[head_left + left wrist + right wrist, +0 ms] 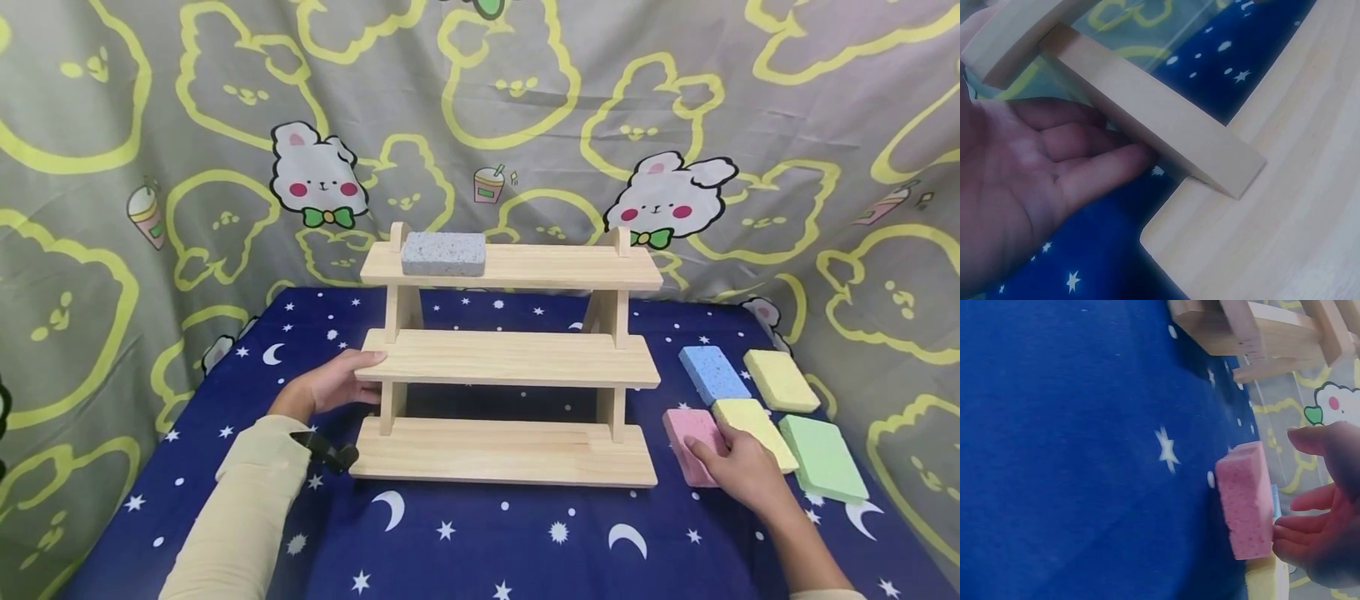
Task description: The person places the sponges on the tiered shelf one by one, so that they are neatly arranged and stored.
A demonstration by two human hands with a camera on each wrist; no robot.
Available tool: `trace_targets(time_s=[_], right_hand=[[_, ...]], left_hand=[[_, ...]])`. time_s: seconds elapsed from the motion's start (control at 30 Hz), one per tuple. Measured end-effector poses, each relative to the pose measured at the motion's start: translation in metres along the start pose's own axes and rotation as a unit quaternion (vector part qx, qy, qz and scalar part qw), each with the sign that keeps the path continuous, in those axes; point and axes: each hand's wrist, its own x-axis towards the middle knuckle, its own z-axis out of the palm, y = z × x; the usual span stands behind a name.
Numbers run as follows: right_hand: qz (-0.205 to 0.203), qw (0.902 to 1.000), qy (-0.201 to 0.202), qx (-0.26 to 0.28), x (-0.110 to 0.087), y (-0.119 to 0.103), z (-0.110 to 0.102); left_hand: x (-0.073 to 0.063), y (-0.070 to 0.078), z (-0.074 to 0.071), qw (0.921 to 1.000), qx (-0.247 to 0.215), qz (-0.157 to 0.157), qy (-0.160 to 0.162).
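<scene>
I have the left hand [341, 383] at the left end of the middle tier of the wooden stand [510, 358], thumb over the top, fingers tucked beneath, a firm grip, and the left wrist view shows me fingertips by the upright! Across to the right hand [746, 471], and it is at the pink sponge [686, 442], fingers parted, fingertips touching it, while the right wrist view gives me the thumb standing off, so I call that loose contact. The sponge sits on the blue cloth [420, 567], right of the bottom tier, and I see only a narrow gap between it and the board's end. Tight on the other side too: the near yellow sponge [765, 437] just beside it, the blue sponge [712, 373] just behind, then the far yellow sponge [782, 381] and the green sponge [823, 457] near the cloth's right edge. More room out front, where cloth runs wide! Up top, the grey sponge [444, 254] sits left, board stretching to its right. On the curtain [420, 100] I spot a printed cup [489, 185] with a green label, any lettering too small to read
</scene>
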Motion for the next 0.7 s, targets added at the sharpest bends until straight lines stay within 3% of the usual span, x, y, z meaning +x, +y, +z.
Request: trace_targets(time_s=[0.13,0.7], right_hand=[[0.007,0.9999,-0.006,-0.007,-0.001,0.001,0.007],[-0.032,0.9982,0.048,-0.013,-0.003,0.005,0.020]], left_hand=[[-0.001,-0.001,0.000,1.0000,0.004,0.000,0.000],[-0.002,0.000,0.002,1.0000,0.005,0.001,0.004]])
